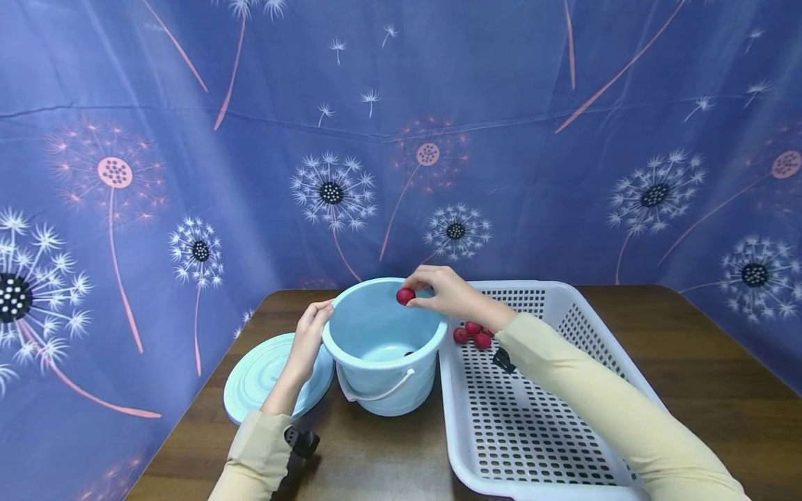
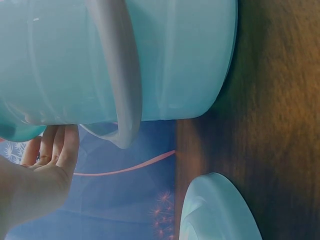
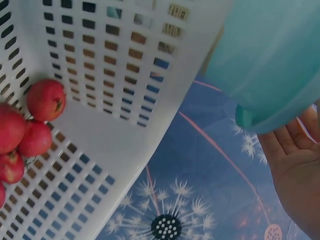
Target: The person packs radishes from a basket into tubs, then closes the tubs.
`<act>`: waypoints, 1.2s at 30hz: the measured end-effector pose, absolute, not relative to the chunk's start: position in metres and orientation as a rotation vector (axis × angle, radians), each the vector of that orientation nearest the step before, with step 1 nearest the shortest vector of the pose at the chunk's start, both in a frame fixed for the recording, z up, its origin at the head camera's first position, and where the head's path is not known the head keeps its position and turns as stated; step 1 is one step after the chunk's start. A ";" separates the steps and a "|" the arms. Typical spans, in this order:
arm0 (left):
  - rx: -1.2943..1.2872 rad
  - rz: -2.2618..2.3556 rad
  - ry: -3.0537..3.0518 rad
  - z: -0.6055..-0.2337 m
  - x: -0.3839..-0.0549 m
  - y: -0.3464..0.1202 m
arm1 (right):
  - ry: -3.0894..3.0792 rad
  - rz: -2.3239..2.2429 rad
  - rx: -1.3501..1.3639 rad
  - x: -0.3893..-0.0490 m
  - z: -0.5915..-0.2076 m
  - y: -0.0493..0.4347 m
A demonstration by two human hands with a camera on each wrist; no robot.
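In the head view my right hand pinches a small red apple between thumb and fingertips, over the far right part of the light-blue bucket's mouth. The right wrist view shows that hand beside the bucket rim, with the held apple hidden. My left hand touches the bucket's left side near the rim. Its fingers look fairly straight against the outer wall, tips partly hidden. A small dark-red bit shows at the bucket's bottom, mostly hidden by the near wall.
A white perforated basket stands right of the bucket, with several red apples near its far left side. The round blue lid lies left of the bucket. The bucket's handle hangs down in front. A patterned blue cloth hangs behind the table.
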State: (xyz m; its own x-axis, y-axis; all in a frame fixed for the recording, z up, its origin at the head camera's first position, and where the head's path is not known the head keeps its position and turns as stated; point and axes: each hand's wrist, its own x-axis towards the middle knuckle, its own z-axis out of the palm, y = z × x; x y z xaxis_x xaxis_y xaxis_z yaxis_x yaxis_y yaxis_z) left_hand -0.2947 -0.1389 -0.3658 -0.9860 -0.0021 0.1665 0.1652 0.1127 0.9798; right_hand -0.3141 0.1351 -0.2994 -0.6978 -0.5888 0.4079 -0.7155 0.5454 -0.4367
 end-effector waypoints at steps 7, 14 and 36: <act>-0.174 -2.000 -2.233 -0.365 -0.296 -0.137 | -2.588 0.861 1.169 -0.318 -0.299 0.120; -0.173 -1.993 -2.225 -0.365 -0.297 -0.136 | -2.587 0.803 1.228 -0.318 -0.299 0.107; -0.174 -2.006 -2.232 -0.366 -0.296 -0.138 | -2.590 0.628 1.293 -0.322 -0.310 0.079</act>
State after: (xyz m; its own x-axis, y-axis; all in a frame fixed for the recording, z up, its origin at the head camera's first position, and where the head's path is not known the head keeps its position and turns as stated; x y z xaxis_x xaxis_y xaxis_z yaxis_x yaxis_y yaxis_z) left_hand -0.2961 -0.1382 -0.3661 -0.9841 -0.0050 0.1777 0.1761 0.1068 0.9786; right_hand -0.3223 0.0791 -0.3096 -0.6058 -0.7193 0.3400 -0.7951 0.5327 -0.2899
